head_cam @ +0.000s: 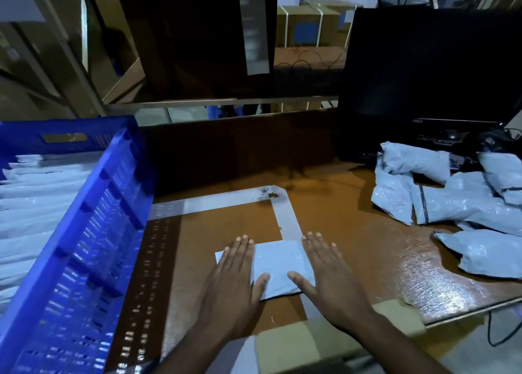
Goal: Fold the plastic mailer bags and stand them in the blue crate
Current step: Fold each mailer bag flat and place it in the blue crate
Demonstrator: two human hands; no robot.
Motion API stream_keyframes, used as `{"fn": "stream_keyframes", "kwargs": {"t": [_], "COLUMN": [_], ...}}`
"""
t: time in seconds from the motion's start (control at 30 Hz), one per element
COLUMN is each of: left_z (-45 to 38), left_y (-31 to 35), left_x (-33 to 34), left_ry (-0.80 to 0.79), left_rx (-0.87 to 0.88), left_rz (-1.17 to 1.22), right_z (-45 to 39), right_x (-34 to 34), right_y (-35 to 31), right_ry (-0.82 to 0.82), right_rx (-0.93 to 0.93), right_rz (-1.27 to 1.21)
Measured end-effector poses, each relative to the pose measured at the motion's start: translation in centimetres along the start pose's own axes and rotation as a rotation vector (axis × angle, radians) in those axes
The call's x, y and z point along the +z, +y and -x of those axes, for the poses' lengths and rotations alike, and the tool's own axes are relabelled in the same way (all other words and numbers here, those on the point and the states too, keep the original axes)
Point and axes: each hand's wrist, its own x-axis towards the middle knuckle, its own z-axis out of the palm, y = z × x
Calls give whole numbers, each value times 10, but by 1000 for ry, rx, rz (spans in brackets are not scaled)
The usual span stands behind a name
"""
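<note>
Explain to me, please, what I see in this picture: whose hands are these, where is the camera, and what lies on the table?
There is no machine here. A person wears one camera on the head, so you look forward and down at their own two hands. The left hand and the right hand lie flat, fingers straight, pressing a folded grey bag onto the brown table. Nothing is gripped. On the left stands a blue crate with folded bags already standing in rows inside. On the right lies a loose pile of bags, apparently not yet folded, and behind it stands a dark monitor.
</note>
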Motion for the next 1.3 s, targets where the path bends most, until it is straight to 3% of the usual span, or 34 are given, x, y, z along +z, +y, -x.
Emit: {"fn": "stream_keyframes", "kwargs": {"t": [0.27, 0.43, 0.6, 0.7, 0.87, 1.2, 1.3], "left_z": [-1, -4, 6, 20, 17, 23, 26], "left_y": [-6, -10, 5, 0, -7, -1, 0], "left_x": [1, -13, -26, -1, 8, 8, 4], "left_ry": [-53, -96, -21, -41, -12, -48, -80], "left_rx": [31, 28, 191, 294, 305, 275, 256], "left_rz": [-23, 96, 186, 53, 23, -110, -25], "right_z": [6, -1, 0, 13, 5, 14, 17], "right_x": [5, -8, -13, 15, 23, 22, 17], "right_y": [3, 10, -17, -23, -18, -26, -23], "right_ry": [11, -65, 69, 108, 190, 107, 20], "right_rx": [-8, -63, -273, -305, -348, -303, -319], "right_rz": [33, -19, -48, 30, 138, 206, 135]}}
